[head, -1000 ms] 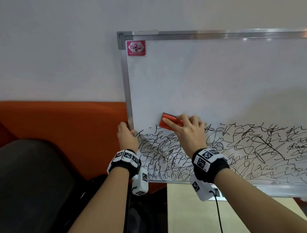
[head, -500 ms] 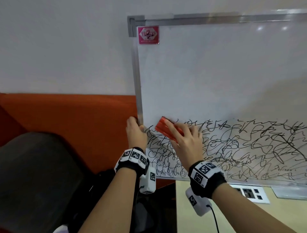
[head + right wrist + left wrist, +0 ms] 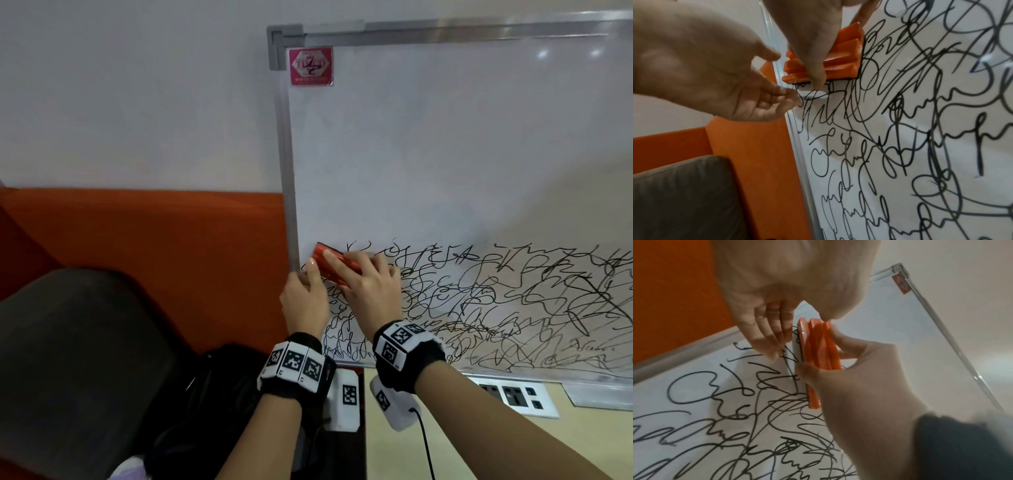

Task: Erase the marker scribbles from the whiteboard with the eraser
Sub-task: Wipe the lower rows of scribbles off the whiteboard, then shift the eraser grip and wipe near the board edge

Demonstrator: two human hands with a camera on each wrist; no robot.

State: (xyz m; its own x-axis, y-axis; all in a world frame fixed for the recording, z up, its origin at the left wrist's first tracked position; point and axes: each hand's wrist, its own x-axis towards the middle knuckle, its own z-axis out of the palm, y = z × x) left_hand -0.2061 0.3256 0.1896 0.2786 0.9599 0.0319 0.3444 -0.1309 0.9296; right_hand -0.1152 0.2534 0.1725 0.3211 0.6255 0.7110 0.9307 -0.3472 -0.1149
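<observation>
The whiteboard [image 3: 445, 154] leans upright against the wall, with black scribbles [image 3: 496, 308] filling its lower band. My right hand [image 3: 359, 274] grips the orange eraser [image 3: 329, 262] and presses it, tilted, against the top left corner of the scribbles, close to the board's left frame. The right wrist view shows my right hand [image 3: 809, 32] with fingers over the ridged eraser [image 3: 844, 60]. My left hand [image 3: 308, 284] lies beside the eraser with relaxed fingers touching the board at its left edge. In the left wrist view the left hand [image 3: 766, 305] holds nothing beside the eraser [image 3: 818, 353].
An orange sofa back [image 3: 154, 233] and a dark grey cushion [image 3: 68, 342] lie left of the board. A black bag [image 3: 212, 377] sits below my left wrist. Under the board is a beige table [image 3: 513, 445] with a socket panel [image 3: 513, 397].
The eraser has slid down and left toward the frame and tilted. My left hand has moved from the frame edge onto the board beside the eraser.
</observation>
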